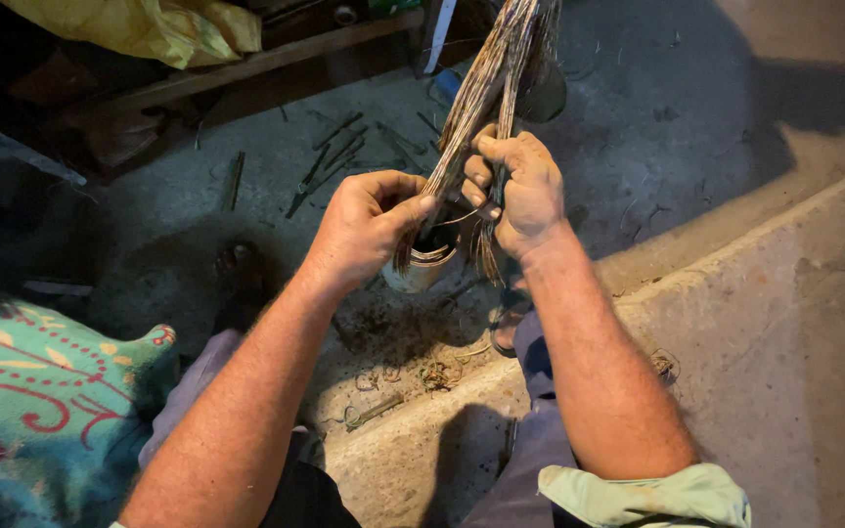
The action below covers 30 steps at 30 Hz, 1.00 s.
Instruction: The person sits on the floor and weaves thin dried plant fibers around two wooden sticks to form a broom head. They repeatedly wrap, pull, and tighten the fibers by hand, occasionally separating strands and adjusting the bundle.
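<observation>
Your left hand and right hand each keep a closed grip on the bundle of dry strips, which rises toward twelve o'clock above a small tin on the floor

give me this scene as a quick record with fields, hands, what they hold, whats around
left hand: closed on one part of a bundle of dry fibre strips
right hand: gripping the other part of the bundle
bundle: rises away from the hands, lower ends frayed
below hands: small can on the concrete floor
floor: metal rods, fibre scraps
left edge: patterned teal cloth
top left: yellow cloth
</observation>
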Available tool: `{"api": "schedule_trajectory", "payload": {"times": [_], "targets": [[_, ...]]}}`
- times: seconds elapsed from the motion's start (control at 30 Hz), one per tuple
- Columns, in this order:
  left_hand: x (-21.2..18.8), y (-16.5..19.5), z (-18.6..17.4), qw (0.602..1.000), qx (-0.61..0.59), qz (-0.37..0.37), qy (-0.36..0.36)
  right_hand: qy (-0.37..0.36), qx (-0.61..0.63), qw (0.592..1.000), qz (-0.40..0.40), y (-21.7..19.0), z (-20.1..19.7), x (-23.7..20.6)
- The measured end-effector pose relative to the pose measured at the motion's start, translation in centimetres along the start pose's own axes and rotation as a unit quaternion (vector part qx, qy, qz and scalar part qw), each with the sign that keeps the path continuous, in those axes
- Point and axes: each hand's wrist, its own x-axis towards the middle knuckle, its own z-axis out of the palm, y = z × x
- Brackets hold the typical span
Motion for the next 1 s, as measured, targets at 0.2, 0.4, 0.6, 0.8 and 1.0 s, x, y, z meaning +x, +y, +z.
{"api": "schedule_trajectory", "payload": {"times": [0.2, 0.4, 0.6, 0.8, 1.0], "targets": [[0.3, -0.5, -0.2, 0.999, 0.000, -0.037, 0.012, -0.016, -0.073, 0.996, 0.038, -1.1, 0.7, -0.2], [0.3, -0.3, -1.8, 0.998, -0.062, -0.009, 0.021, -0.008, -0.146, 0.989, 0.014, -1.0, 1.3, -0.3], [0.1, -0.2, -1.4, 0.997, -0.040, -0.060, -0.037, -0.008, -0.190, 0.981, 0.027, 0.1, 0.7, -0.4], [0.2, -0.3, -1.6, 0.995, -0.056, -0.071, -0.031, -0.044, -0.162, 0.986, 0.013, 0.4, 0.3, 0.0], [0.3, -0.3, -2.0, 0.991, -0.097, -0.081, -0.049, -0.039, -0.067, 0.996, 0.050, 0.1, -0.1, 0.3]]}}
